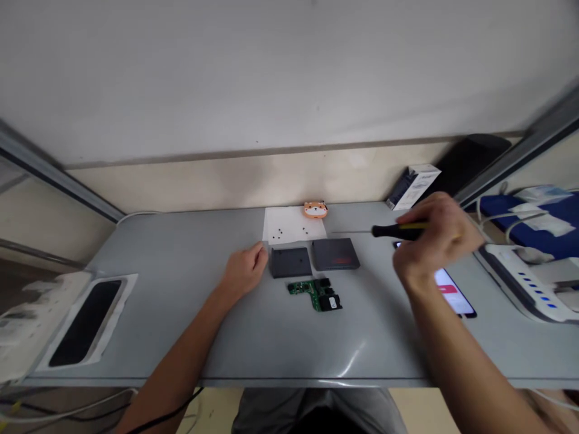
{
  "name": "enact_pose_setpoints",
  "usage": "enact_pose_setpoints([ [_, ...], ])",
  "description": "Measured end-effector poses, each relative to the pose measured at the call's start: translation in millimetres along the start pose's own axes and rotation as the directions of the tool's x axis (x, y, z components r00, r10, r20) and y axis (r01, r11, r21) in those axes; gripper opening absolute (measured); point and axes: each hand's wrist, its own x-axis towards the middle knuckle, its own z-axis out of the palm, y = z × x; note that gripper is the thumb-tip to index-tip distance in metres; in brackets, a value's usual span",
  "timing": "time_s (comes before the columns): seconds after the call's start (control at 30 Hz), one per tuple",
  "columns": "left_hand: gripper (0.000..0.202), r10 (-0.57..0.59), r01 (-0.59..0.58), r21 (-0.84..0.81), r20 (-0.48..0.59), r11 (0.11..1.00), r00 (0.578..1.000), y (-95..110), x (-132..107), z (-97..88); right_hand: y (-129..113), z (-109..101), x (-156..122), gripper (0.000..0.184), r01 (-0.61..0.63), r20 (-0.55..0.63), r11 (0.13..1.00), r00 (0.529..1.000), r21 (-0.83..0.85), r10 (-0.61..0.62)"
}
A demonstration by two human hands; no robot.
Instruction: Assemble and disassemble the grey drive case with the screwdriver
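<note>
My right hand [432, 232] is raised over the right side of the table, its fingers wrapped round the handle of a screwdriver [389, 231]. The thin shaft points left, above the table. My left hand [246, 268] rests on the table as a loose fist, beside an open dark case half [292, 263]. To the right of that lies a second dark case piece [335, 254] with faint red marking. A green circuit board [315, 293] with black connectors lies in front of both. Behind them, several tiny screws [277, 234] sit in two groups on a white paper sheet [292, 218].
An orange animal-face case [315, 209] sits on the paper's far edge. At left lies a black phone-like slab [85, 322]. A lit phone [455, 293] is under my right arm, near a white power strip [527, 283]. A box [414, 185] leans at the back right.
</note>
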Motion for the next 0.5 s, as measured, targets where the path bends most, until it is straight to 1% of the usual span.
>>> enact_pose_setpoints([
  [0.03, 0.027, 0.003, -0.002, -0.017, 0.014, 1.0, 1.0, 1.0, -0.5, 1.3, -1.3, 4.0, -10.1, 0.047, 0.004, 0.052, 0.999, 0.999, -0.042, -0.002],
  [0.07, 0.027, 0.005, -0.004, -0.028, 0.02, 1.0, 1.0, 1.9, -1.1, 2.4, -2.7, 6.7, -20.5, 0.047, -0.005, 0.074, 0.997, 0.997, -0.083, 0.011],
  [0.1, 0.028, 0.008, -0.008, -0.034, 0.021, 0.999, 1.0, 2.7, -1.6, 3.4, -3.8, 8.2, -30.1, 0.046, -0.014, 0.136, 0.995, 0.99, -0.094, 0.027],
  [0.13, 0.029, 0.014, -0.014, -0.033, 0.017, 0.999, 1.0, 3.5, -2.1, 4.0, -4.7, 8.5, -38.0, 0.046, 0.008, 0.21, 0.996, 0.978, -0.085, 0.01],
  [0.2, 0.034, 0.027, -0.027, -0.022, 0.005, 0.999, 1.0, 5.2, -2.5, 4.5, -5.1, 7.0, -47.3, 0.044, 0.083, 0.34, 0.995, 0.938, -0.058, -0.058],
  [0.27, 0.04, 0.029, -0.029, -0.014, 0.012, 0.999, 1.0, 6.6, -2.6, 4.5, -3.9, 4.3, -48.9, 0.043, 0.15, 0.434, 0.988, 0.893, -0.046, -0.116],
  [0.3, 0.042, 0.023, -0.022, -0.01, 0.025, 1.0, 0.999, 7.2, -2.5, 4.6, -2.9, 3.0, -47.9, 0.044, 0.152, 0.46, 0.987, 0.881, -0.054, -0.111],
  [0.33, 0.044, 0.014, -0.013, -0.004, 0.044, 1.0, 0.999, 7.7, -2.4, 4.9, -1.7, 1.9, -46.5, 0.045, 0.132, 0.469, 0.989, 0.879, -0.065, -0.086],
  [0.4, 0.045, -0.002, 0.001, 0.018, 0.077, 1.0, 0.997, 8.1, -2.3, 6.3, 0.7, 0.4, -43.6, 0.049, 0.054, 0.447, 0.995, 0.895, -0.087, -0.009],
  [0.47, 0.044, -0.01, 0.006, 0.053, 0.083, 0.999, 0.997, 8.0, -2.0, 8.5, 2.5, -0.4, -41.6, 0.053, -0.017, 0.42, 0.994, 0.906, -0.108, 0.061],
  [0.5, 0.043, -0.01, 0.005, 0.069, 0.079, 0.998, 0.997, 7.9, -1.9, 9.7, 3.1, -0.8, -40.9, 0.055, -0.032, 0.415, 0.993, 0.907, -0.117, 0.078],
])
